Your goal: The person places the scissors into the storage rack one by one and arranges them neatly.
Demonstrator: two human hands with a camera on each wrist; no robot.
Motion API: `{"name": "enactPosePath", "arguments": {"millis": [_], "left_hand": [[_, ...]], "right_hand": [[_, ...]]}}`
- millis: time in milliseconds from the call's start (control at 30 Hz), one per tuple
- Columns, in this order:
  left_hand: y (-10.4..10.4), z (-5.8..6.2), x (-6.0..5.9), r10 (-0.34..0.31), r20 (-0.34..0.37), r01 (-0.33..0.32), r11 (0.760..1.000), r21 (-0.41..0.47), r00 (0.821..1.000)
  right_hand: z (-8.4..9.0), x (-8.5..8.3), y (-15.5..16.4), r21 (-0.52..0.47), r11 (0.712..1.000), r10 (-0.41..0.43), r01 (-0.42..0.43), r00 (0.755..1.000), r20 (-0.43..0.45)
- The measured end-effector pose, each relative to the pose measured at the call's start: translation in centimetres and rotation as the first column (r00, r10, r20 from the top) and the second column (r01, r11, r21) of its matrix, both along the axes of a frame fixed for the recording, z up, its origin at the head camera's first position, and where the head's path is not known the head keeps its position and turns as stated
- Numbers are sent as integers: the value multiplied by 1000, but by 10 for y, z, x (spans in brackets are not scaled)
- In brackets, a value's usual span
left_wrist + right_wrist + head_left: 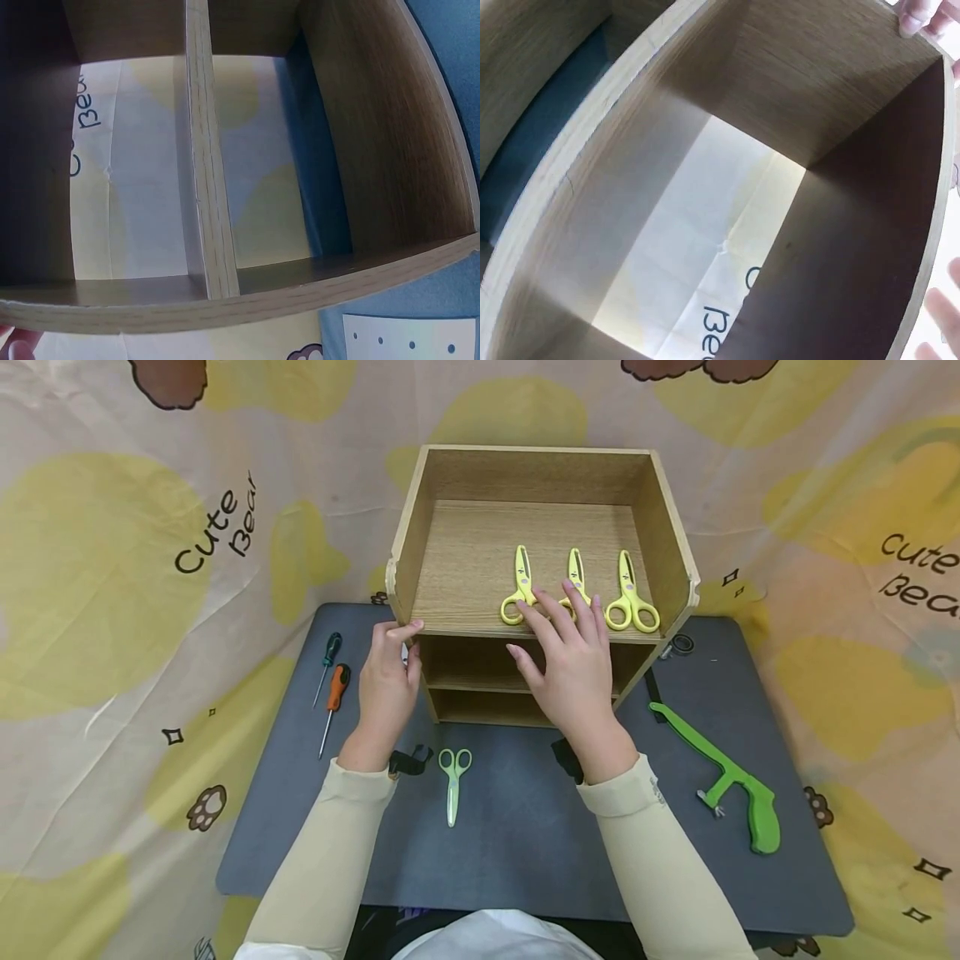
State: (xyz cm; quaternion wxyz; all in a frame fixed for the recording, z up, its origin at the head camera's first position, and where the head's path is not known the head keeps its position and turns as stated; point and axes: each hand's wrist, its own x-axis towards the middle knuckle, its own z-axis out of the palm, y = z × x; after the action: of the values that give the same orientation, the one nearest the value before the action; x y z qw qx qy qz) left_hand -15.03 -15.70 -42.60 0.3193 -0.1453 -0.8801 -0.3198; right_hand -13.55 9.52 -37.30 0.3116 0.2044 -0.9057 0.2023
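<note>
A wooden shelf unit (525,472) stands on a grey mat (525,860). Its top tray holds three yellow scissors: left (521,578), middle (575,568) and right (628,589). My left hand (390,681) grips the front edge of the unit's left side panel. My right hand (573,652) lies flat over the tray's front edge, its straight fingers touching the handles of the left and middle pairs. The left wrist view looks into the lower compartments past a shelf board (206,150). In the right wrist view I see one open compartment (705,150) and fingertips (922,15).
On the mat lie pale green scissors (453,781), a green-handled screwdriver (327,664) and an orange-handled one (336,689) at left, and a green hand tool (731,777) at right. A printed cloth covers the table and backdrop.
</note>
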Motion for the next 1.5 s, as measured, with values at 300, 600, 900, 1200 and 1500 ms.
{"name": "enactPosePath", "arguments": {"millis": [300, 600, 900, 1200, 1500], "left_hand": [[-1, -1, -2, -2, -1, 2, 1000, 0, 1000], [-1, -2, -2, 3, 8, -3, 1000, -1, 1000], [0, -2, -1, 4, 8, -4, 1000, 5, 1000], [-2, -2, -2, 10, 15, -10, 1000, 8, 1000], [0, 0, 0, 3, 19, -3, 1000, 5, 1000]], "right_hand": [[-17, 12, -5, -168, 951, 201, -259, 932, -301], [-65, 24, -24, -106, 946, 305, -307, 952, -35], [-116, 30, -46, -21, 960, 267, -278, 894, 359], [-151, 32, -70, 103, 960, 150, -259, 792, 592], [-173, 37, -95, 194, 964, -27, -181, 662, 749]]}}
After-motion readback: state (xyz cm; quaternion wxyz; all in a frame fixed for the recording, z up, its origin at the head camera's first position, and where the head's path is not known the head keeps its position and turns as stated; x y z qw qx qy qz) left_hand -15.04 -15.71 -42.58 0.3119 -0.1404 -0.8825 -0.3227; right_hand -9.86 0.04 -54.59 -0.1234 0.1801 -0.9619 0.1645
